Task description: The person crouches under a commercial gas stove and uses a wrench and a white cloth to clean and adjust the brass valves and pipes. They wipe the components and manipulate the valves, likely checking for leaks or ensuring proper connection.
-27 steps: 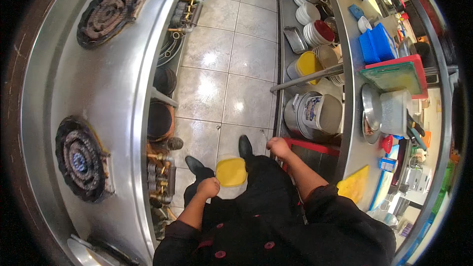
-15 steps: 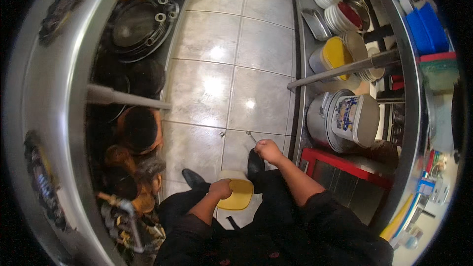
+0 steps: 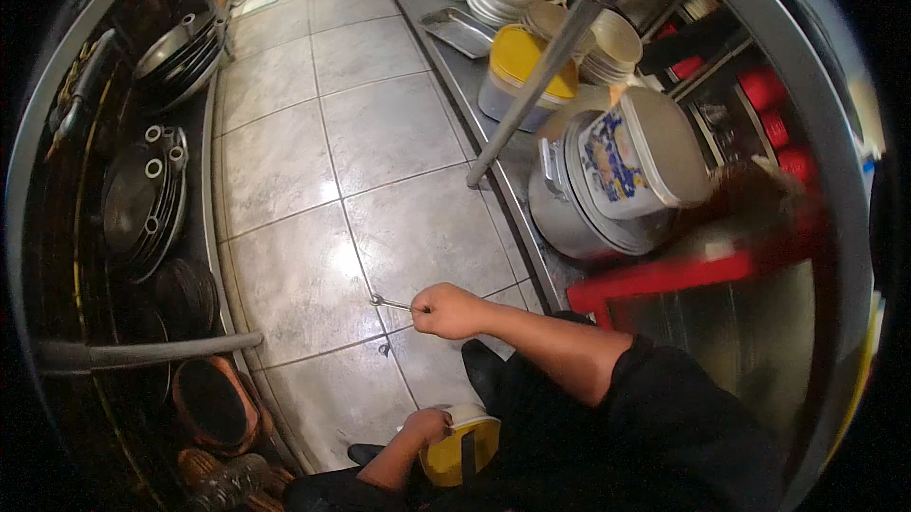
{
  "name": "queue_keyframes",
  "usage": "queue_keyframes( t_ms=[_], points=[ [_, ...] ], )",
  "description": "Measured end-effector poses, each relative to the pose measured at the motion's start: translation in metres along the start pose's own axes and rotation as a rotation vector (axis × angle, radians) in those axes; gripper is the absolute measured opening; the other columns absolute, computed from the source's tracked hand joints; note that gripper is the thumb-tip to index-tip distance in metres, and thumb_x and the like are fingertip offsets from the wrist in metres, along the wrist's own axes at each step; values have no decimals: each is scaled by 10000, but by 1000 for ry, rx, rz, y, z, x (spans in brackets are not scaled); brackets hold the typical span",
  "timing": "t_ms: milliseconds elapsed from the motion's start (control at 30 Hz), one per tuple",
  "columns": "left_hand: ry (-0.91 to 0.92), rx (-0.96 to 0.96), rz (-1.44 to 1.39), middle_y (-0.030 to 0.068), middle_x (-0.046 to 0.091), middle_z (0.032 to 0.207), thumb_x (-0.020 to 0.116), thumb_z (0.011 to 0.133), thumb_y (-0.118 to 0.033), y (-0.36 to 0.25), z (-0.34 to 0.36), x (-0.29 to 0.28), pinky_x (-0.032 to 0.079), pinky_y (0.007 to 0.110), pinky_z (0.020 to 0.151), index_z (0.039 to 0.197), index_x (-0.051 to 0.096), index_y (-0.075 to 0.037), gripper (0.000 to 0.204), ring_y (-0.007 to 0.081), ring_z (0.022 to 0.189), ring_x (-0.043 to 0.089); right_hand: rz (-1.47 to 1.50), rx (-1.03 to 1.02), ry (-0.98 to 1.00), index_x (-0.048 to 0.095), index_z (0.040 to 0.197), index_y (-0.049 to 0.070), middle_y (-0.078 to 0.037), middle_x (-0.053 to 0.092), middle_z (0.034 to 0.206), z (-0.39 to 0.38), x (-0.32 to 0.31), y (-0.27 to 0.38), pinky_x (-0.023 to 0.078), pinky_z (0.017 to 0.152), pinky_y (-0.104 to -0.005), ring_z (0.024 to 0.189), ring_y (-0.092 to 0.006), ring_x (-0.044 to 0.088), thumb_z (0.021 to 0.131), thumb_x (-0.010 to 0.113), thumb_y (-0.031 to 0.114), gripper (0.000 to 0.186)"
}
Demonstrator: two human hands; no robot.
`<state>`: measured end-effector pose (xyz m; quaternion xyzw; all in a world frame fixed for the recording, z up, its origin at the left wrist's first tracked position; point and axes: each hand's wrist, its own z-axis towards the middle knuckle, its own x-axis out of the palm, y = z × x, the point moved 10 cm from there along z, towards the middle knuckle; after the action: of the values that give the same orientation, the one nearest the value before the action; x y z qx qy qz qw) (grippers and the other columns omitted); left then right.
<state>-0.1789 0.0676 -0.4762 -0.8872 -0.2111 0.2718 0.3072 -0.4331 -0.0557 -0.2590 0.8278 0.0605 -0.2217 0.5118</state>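
Tiled floor point(image 3: 278, 275) below: one yellow-lidded tub point(image 3: 449, 463), one metal tool point(image 3: 395, 305).
Left hand point(image 3: 433, 427) clamps tub, contents hidden; right hand point(image 3: 450, 311) grips tool.

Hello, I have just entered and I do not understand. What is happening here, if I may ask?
A person in dark clothes is over a tiled floor. The right hand holds a small metal utensil, its far end pointing left. The left hand is closed at the edge of a yellow-lidded container. To the left are stacked pans; to the right, a metal pot bears a white tub.
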Motion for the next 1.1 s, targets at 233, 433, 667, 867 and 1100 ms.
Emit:
queue_keyframes(
  t_ms=[233, 433, 667, 867, 1100],
  points=[
    [145, 367, -17, 165, 668, 920, 652, 747, -339, -8, 38, 18, 486, 428, 763, 898, 681, -67, 313, 347, 867, 630, -45, -166, -58, 589, 699, -5, -167, 559, 619, -6, -8, 26, 426, 563, -376, 558, -240, 526, 742, 557, 187, 199],
    [158, 400, -185, 182, 663, 910, 655, 748, -304, -15, 28, 46, 483, 433, 744, 879, 669, -40, 295, 346, 846, 628, -167, -174, -60, 627, 730, -14, -238, 606, 746, 5, 2, 20, 454, 649, -444, 694, -377, 581, 724, 563, 238, 260],
    [-246, 162, -22, 189, 656, 867, 663, 743, -250, 6, 18, 9, 485, 447, 671, 866, 656, -46, 238, 343, 784, 632, -306, -323, 67, 612, 779, -39, -259, 591, 779, 22, 35, 47, 454, 681, -455, 715, -385, 568, 740, 559, 230, 278],
    [-1019, 123, -269, 140, 654, 842, 645, 800, -227, -73, -208, -170, 484, 397, 711, 888, 663, -57, 191, 311, 807, 629, -222, -185, -158, 584, 675, -46, -190, 512, 565, 93, -2, 12, 420, 537, -419, 534, -270, 509, 676, 559, 170, 218],
    [-1787, -31, -98, 87, 636, 783, 690, 773, -101, -154, -452, -161, 480, 328, 694, 813, 662, -49, 71, 235, 742, 609, -88, 35, -112, 584, 621, 14, -59, 489, 498, 115, 5, -31, 316, 367, -315, 389, -149, 421, 694, 561, 117, 128]
  ],
)
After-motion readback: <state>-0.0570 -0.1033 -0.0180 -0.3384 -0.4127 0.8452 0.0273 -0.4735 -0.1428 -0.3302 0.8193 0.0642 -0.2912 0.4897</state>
